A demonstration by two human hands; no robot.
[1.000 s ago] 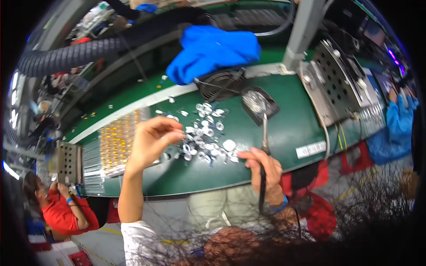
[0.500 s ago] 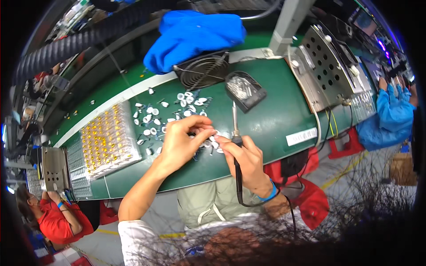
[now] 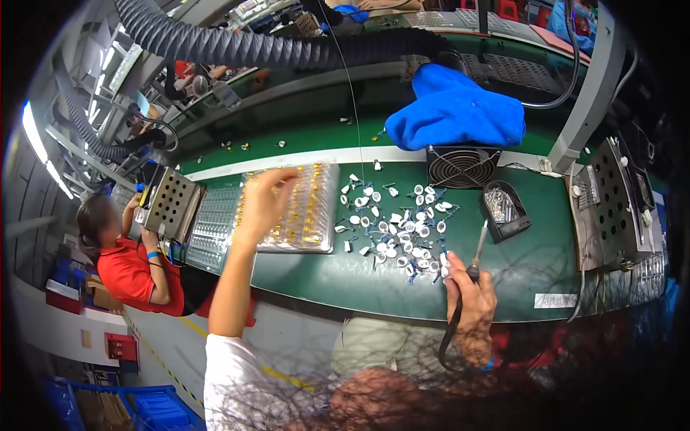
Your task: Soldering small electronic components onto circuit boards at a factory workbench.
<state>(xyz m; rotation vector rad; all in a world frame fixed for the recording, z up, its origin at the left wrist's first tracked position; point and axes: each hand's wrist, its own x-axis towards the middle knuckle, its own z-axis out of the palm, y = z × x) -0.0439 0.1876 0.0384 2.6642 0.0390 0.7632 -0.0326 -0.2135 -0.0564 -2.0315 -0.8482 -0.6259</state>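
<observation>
My left hand (image 3: pixel 262 206) is raised over the clear tray (image 3: pixel 327 241) of small gold-coloured parts (image 3: pixel 314 208). Its thumb and forefinger look apart, with nothing visible between them. Farther right, my right hand (image 3: pixel 474 298) is closed around a soldering iron (image 3: pixel 476 260), whose metal tip points up and away from me. A small white piece (image 3: pixel 445 267) shows at the thumb and forefinger of that hand. Many white cup-like pieces with short dark blue wires (image 3: pixel 402 228) lie scattered on the green bench (image 3: pixel 345 276) between my hands.
Beyond the loose pieces stand a black fan (image 3: pixel 463 169), a blue cloth (image 3: pixel 460 108) and a black bin of small metal parts (image 3: pixel 505 212). A perforated metal box (image 3: pixel 611 201) stands at right. A person in red (image 3: pixel 136 276) sits at left. A ribbed black hose (image 3: pixel 237 44) hangs overhead.
My left hand has left the spot beside my right hand and moved left over the tray. The right hand still grips the soldering iron. The view has turned left.
</observation>
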